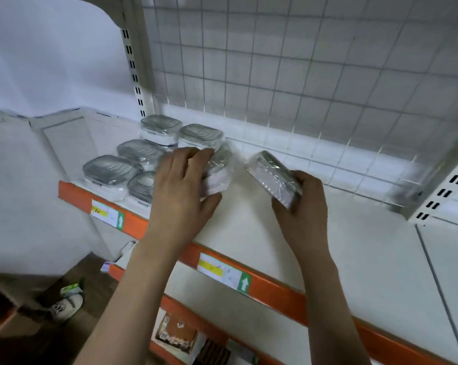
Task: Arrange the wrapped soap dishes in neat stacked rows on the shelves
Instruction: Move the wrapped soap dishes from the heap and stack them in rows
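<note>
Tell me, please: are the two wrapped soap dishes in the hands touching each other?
Apart. The head view shows bare white shelf between the left hand's dish and the right hand's dish.

A white metal shelf (288, 233) with an orange front edge carries clear-wrapped grey-lidded soap dishes (109, 169) clustered at its left end, some stacked.

The dishes (159, 126) look like grey-and-white plastic in glossy, crinkled clear film. The shelf (328, 254) is smooth matt white, seemingly painted metal, with an orange edge (275, 288) bearing paper labels (222, 272). Behind stands a wire grid (301, 75).
</note>
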Tool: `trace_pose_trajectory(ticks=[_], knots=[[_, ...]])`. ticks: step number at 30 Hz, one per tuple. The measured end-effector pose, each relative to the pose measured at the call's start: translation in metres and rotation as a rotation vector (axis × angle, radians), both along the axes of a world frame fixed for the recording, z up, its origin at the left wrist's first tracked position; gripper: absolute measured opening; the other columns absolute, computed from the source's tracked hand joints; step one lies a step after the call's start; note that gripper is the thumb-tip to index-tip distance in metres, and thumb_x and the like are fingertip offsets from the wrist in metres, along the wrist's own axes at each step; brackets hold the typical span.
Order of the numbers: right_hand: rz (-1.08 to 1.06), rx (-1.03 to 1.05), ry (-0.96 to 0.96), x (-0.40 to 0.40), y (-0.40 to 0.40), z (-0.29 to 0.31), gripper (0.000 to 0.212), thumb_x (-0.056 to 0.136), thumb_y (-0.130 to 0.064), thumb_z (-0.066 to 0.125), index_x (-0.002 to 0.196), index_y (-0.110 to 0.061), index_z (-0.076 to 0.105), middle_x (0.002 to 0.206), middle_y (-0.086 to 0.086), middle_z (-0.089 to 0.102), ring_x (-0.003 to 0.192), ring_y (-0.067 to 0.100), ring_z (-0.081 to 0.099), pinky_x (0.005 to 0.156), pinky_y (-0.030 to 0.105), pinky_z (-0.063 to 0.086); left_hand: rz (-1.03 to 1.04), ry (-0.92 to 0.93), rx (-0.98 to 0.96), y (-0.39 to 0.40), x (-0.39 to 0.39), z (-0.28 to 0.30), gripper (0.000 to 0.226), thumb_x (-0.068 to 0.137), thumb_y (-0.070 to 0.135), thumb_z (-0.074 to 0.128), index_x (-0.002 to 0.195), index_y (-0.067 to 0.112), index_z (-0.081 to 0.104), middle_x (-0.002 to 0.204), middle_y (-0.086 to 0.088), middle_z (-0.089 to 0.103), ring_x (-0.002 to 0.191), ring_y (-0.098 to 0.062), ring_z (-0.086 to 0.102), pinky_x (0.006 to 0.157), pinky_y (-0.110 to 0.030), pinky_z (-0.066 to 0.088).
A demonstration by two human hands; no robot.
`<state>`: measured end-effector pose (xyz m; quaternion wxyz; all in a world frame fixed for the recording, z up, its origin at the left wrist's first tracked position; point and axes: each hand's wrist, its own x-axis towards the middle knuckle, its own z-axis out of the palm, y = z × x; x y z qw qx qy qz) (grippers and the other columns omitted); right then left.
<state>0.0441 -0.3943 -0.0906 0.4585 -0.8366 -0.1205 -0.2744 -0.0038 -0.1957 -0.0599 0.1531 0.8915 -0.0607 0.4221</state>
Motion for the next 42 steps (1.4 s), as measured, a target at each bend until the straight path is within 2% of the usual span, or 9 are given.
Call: trace_pose_trajectory(ticks=[4,9,12,20,30,35,38,40,42], knots=[[0.010,-0.049,-0.033,0.022,0.028,0.002,0.047,0.076,0.000,0.068,0.120,-0.007,0.054,0.113,0.007,0.057,0.102,0.024,0.053,0.081,0.018,0.033,-0.005,-0.007,0.043,0.037,0.029,0.000,0.057,0.067,0.029,0.058,0.122,0.014,0.050,0.111,-0.016,0.057,0.097,-0.037,0.055,0.088,-0.044,0.041],[-0.048,-0.064,-0.031,0.040,0.066,0.010,0.048,0.075,-0.001,0.066,0.121,-0.011,0.054,0.109,-0.002,0.054,0.101,0.019,0.052,0.082,0.019,0.036,-0.040,-0.012,0.082,0.085,0.062,0.004,0.056,0.065,0.030,0.056,0.119,0.018,0.050,0.110,-0.014,0.058,0.091,-0.036,0.056,0.086,-0.044,0.040],[-0.076,-0.103,-0.060,0.044,0.095,0.009,0.051,0.072,0.001,0.065,0.120,-0.012,0.055,0.106,-0.008,0.049,0.100,0.018,0.050,0.082,0.008,0.033,-0.081,-0.021,0.099,0.120,0.081,0.001,0.053,0.065,0.026,0.056,0.118,0.018,0.051,0.111,-0.014,0.060,0.093,-0.036,0.058,0.087,-0.044,0.040],[-0.166,-0.145,-0.077,0.053,0.186,0.011,0.054,0.069,0.002,0.068,0.120,-0.011,0.055,0.107,-0.010,0.047,0.102,0.023,0.052,0.086,0.028,0.038,-0.200,0.033,0.136,0.220,0.117,0.005,0.054,0.059,0.018,0.070,0.112,0.013,0.063,0.109,-0.009,0.063,0.098,-0.034,0.060,0.088,-0.040,0.036],[-0.205,-0.365,0.008,0.051,0.232,-0.003,0.059,0.061,-0.014,0.064,0.119,-0.013,0.056,0.116,0.006,0.056,0.108,0.024,0.046,0.089,0.015,0.028,-0.360,0.148,0.170,0.259,0.144,-0.028,0.073,0.047,0.010,0.087,0.116,0.018,0.065,0.111,-0.004,0.063,0.102,-0.031,0.060,0.090,-0.045,0.040],[-0.154,-0.392,0.033,0.053,0.241,-0.004,0.060,0.069,-0.042,0.074,0.119,-0.015,0.056,0.119,0.000,0.053,0.112,0.014,0.041,0.096,0.014,0.028,-0.337,0.097,0.167,0.268,0.144,-0.044,0.077,0.053,0.037,0.088,0.119,0.027,0.050,0.117,0.000,0.059,0.115,-0.022,0.046,0.102,-0.056,0.027],[-0.119,-0.360,0.049,0.055,0.246,-0.006,0.054,0.072,-0.051,0.070,0.113,-0.017,0.060,0.116,-0.004,0.055,0.112,0.010,0.044,0.096,0.010,0.029,-0.318,0.144,0.177,0.275,0.144,-0.050,0.071,0.062,0.064,0.066,0.121,0.030,0.046,0.122,0.002,0.055,0.121,-0.020,0.040,0.099,-0.068,0.023],[-0.109,-0.356,0.052,0.057,0.247,-0.009,0.044,0.076,-0.047,0.068,0.108,-0.018,0.062,0.114,-0.005,0.056,0.111,0.010,0.046,0.096,0.006,0.027,-0.306,0.179,0.180,0.276,0.146,-0.052,0.065,0.068,0.066,0.049,0.121,0.028,0.049,0.124,0.001,0.056,0.121,-0.026,0.045,0.094,-0.071,0.028],[-0.103,-0.348,0.053,0.060,0.245,-0.011,0.037,0.077,-0.040,0.068,0.107,-0.018,0.063,0.113,-0.007,0.057,0.111,0.010,0.048,0.095,0.005,0.027,-0.297,0.193,0.194,0.277,0.149,-0.054,0.060,0.072,0.059,0.050,0.121,0.025,0.055,0.124,-0.001,0.058,0.118,-0.030,0.053,0.092,-0.072,0.032]])
